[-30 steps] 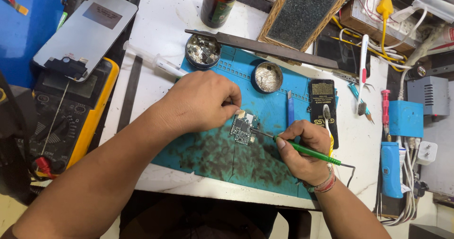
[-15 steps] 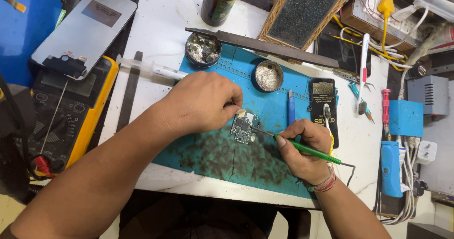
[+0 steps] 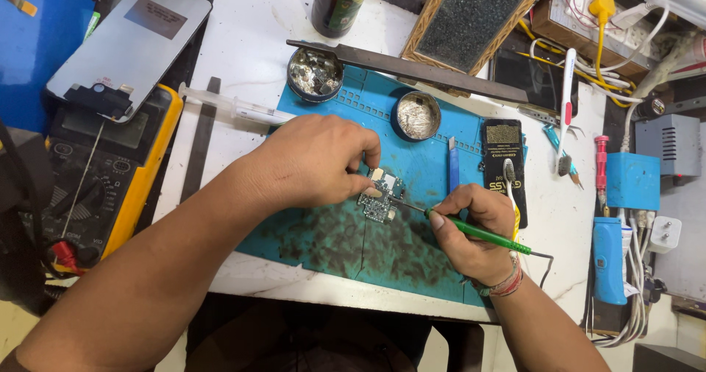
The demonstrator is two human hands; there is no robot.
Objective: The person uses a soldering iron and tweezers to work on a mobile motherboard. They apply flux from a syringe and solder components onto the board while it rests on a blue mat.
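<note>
left hand (image 3: 316, 162) fingers pinching small circuit board (image 3: 380, 199) | right hand (image 3: 474, 228) gripping green soldering iron (image 3: 478, 232), tip touching board's right side

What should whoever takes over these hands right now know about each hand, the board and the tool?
Left hand: fingertips pinch the small circuit board and press it flat on the blue work mat.
Right hand: pen-style grip on the green-handled soldering iron, tip touching the board's right edge.
Around them: two round tins at the mat's top edge, a syringe to the left, a yellow multimeter at far left.
Done: board is set and steadied, tip is on it.
Left: whether the joint is finished is too small to tell; the iron is not yet lifted and the board is not yet released.
</note>
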